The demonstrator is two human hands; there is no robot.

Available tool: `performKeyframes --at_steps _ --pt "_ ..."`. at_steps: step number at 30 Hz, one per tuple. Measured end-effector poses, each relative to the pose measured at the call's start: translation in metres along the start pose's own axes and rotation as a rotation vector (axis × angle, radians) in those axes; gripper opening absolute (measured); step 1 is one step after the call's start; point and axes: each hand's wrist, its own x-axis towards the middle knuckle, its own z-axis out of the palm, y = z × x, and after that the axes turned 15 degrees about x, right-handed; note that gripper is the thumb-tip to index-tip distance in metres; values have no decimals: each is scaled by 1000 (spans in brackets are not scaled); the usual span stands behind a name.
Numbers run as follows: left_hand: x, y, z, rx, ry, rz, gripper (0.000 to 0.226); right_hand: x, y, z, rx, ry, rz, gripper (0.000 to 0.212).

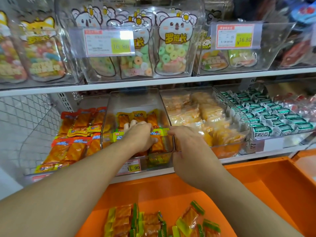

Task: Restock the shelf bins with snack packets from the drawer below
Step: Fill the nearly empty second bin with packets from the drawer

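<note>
The clear middle bin (138, 106) on the lower shelf (239, 159) is being filled with yellow-topped snack packets (136, 117), laid in rows so that the printed ends face forward and the stock can be read through the transparent front. The bin is tilted toward the aisle, which appears meant to let packets slide to the front and be reached easily.

The left hand (140, 135) is reached well into the bin, palm down, with the fingers curled over the packets near the middle; whether a packet is truly pinched or only pressed flat cannot be told, since the fingertips are hidden under the hand. The right hand (186, 139) is laid at the bin's right front corner — its fingers extended and resting against the wall beside a green-and-yellow packet end (165, 131), probably to steady the bin while the rows are straightened.

More packets of the same kind (153, 223) are lying loose in the orange drawer (256, 185) pulled out below the shelf, so the restocking is judged to be only partly done. Red-topped packets (77, 134) are stacked in the bin to the left, pale orange packets (196, 117) in the bin to the right — each sort kept to its own compartment.
</note>
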Motion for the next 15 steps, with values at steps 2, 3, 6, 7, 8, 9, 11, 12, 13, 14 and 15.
performKeyframes --at_steps 2,3,6,7,8,9,11,12,13,14,15 --pt "-1 -1 -1 -1 -32 3 56 0 1 0 1 -3 -3 66" --pt "0 -2 0 -7 -47 3 56 0 1 0 0 -2 -3 65" --pt "0 -8 4 -18 -65 23 57 1 1 1 3 4 -6 63" --pt "-1 -9 5 -21 -56 28 59 1 1 1 6 5 -6 62" --pt "-4 -10 5 -32 -36 30 60 1 1 1 8 6 -5 61" --pt "-7 -10 3 -62 -3 30 61 1 1 1 9 9 -5 61" --pt "-21 -11 -1 -179 101 29 58 0 -2 -1 9 18 -14 57" --pt "-30 -12 -3 -253 158 27 54 -1 -5 -3 15 26 -17 53" --pt "-41 -13 -5 -320 213 32 50 -2 -8 -4 27 36 -14 50" --pt "-54 -14 -7 -373 258 43 45 -4 -11 -5 40 44 -8 48" --pt "-69 -16 -8 -415 293 57 41 -6 -15 -5 47 48 -9 47"
